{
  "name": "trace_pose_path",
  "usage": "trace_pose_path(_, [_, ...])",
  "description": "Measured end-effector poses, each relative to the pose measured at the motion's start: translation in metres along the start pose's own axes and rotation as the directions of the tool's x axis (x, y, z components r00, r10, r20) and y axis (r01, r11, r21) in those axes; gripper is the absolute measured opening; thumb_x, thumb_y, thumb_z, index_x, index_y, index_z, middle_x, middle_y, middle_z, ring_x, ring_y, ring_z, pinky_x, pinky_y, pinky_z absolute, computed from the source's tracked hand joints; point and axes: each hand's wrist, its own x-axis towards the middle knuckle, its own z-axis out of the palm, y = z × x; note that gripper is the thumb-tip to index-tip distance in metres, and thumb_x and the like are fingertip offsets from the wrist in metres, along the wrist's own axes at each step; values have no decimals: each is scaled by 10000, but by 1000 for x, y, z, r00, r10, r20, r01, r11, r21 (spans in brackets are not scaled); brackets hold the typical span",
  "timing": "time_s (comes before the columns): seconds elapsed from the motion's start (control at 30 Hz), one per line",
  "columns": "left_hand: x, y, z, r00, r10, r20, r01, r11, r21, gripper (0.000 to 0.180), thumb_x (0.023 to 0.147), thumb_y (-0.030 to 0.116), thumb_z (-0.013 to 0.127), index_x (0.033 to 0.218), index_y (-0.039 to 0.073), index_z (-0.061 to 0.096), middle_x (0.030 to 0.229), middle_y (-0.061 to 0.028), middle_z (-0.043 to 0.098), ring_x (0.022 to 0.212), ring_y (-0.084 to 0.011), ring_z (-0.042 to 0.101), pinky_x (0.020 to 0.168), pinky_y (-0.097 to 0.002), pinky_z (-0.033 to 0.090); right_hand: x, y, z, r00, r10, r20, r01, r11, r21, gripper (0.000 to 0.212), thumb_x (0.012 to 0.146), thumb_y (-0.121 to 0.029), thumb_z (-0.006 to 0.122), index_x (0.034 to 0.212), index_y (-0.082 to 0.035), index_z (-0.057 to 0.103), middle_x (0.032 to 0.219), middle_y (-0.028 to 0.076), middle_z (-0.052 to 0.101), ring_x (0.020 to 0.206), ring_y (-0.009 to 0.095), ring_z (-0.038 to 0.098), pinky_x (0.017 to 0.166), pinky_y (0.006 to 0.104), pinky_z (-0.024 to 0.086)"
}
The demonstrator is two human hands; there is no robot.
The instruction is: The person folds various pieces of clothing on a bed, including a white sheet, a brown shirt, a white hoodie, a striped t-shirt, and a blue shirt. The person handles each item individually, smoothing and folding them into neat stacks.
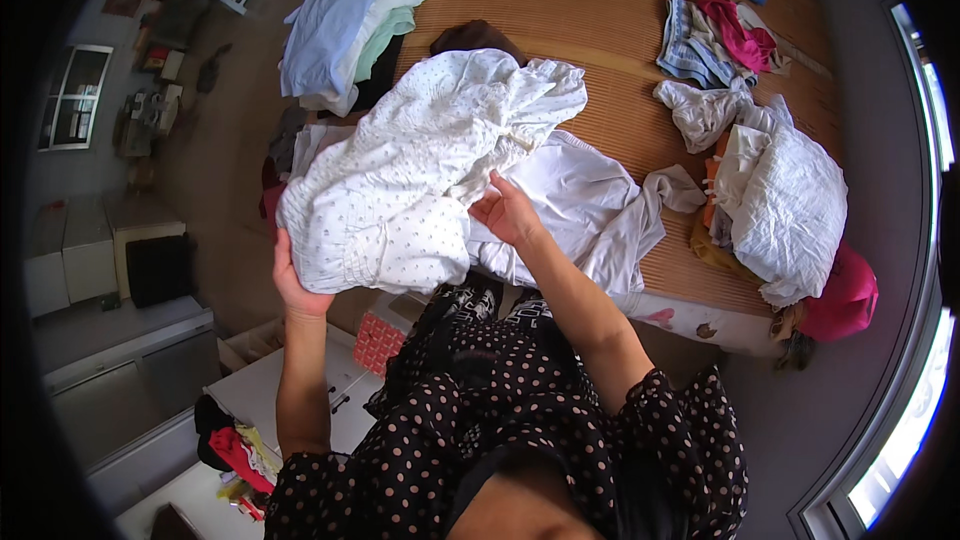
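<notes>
A white blouse (400,155) with a small dotted print and a gathered band lies bunched before me, partly raised off the bed's near edge. At its lower left side my left hand (298,280) grips it, the fingers mostly hidden behind the cloth. My right hand (508,212) is at the blouse's right edge, palm turned toward it, thumb and fingers apart. Beneath and to the right of the blouse, a plain pale shirt (580,195) lies spread out with one sleeve reaching right. A dark brown cloth (478,37) shows behind the blouse.
The bed carries a slatted brown mat (560,0). Folded clothes (335,35) are stacked at far left. A heap with a white crumpled garment (790,205) sits at right, near smaller folded clothes (700,50). A white cabinet (270,385) stands at lower left.
</notes>
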Motion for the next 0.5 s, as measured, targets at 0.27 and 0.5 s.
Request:
trace_pose_path(0.27, [-40, -35, -211, 867, -6, -499, 71, 991, 111, 306, 848, 220, 476, 1143, 139, 476, 1060, 0, 546, 917, -117, 520, 592, -237, 436, -79, -10, -87, 956, -234, -178, 220, 971, -90, 64, 790, -68, 529, 830, -96, 488, 695, 18, 531, 604, 138, 524, 509, 289, 454])
trace_pose_path(0.5, [-51, -67, -197, 728, -44, -685, 221, 960, 174, 247, 824, 196, 529, 1070, 182, 507, 910, 58, 557, 712, -43, 479, 502, -167, 337, -127, 16, -157, 931, -146, -335, 158, 987, 8, 98, 833, -147, 487, 755, -123, 432, 633, -4, 459, 583, 132, 470, 598, 346, 447])
